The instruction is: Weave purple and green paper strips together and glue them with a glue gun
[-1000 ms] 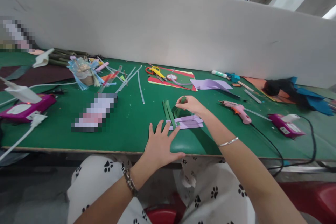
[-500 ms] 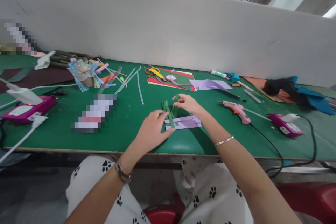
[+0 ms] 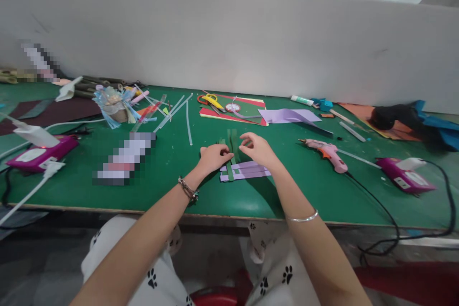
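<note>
Purple paper strips (image 3: 247,170) lie side by side on the table, with green paper strips (image 3: 234,146) crossing over and under them at their left end. My left hand (image 3: 214,157) is at the left of this weave, thumb and forefinger closed on a green strip. Just right of the upright green strips hovers my right hand (image 3: 258,149), its fingers curved and apart, holding nothing that I can see. The fingertips are close to the strips; whether they touch them is unclear.
A pink glue gun (image 3: 326,153) lies right, its cord trailing to a purple power strip (image 3: 407,174). Yellow-handled scissors (image 3: 213,101) and a tape roll (image 3: 232,107) rest on coloured paper behind. Left are another power strip (image 3: 43,153), clear glue sticks (image 3: 189,124) and a pixelated object (image 3: 125,158).
My right hand has let go of the green strip and drawn slightly right. My left hand has moved up and closed on a green strip. Two green strips now stretch away from me.
</note>
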The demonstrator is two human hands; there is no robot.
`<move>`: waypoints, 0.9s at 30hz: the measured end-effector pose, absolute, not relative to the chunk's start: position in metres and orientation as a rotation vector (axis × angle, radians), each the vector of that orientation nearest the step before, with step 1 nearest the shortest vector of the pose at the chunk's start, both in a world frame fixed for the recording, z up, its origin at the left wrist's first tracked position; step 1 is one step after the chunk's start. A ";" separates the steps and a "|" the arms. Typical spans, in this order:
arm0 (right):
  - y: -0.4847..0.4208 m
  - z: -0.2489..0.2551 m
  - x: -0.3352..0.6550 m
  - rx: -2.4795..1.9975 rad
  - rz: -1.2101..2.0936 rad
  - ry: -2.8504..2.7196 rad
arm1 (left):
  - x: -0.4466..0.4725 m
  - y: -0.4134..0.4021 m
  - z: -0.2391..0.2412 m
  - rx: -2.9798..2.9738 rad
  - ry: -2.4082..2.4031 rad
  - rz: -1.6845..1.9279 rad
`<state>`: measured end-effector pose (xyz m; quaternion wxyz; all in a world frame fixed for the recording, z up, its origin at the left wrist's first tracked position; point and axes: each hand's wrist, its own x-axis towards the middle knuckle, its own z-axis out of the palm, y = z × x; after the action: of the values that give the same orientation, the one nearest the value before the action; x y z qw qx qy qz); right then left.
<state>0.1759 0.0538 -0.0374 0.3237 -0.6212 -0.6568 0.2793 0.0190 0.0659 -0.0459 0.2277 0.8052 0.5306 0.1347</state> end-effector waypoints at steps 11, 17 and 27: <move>0.043 -0.042 0.170 -1.718 0.794 -1.920 | 0.012 0.071 -0.045 2.182 1.369 0.396; 0.041 -0.042 0.171 -1.733 0.723 -1.958 | 0.014 0.069 -0.050 2.235 1.358 0.431; 0.039 -0.044 0.160 -1.821 0.575 -1.989 | 0.018 0.069 -0.050 2.373 1.370 0.407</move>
<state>0.1600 0.0388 -0.0439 0.1910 -0.6484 -0.7080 0.2046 0.0181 0.0687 -0.0502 0.1847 0.8419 0.4862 0.1443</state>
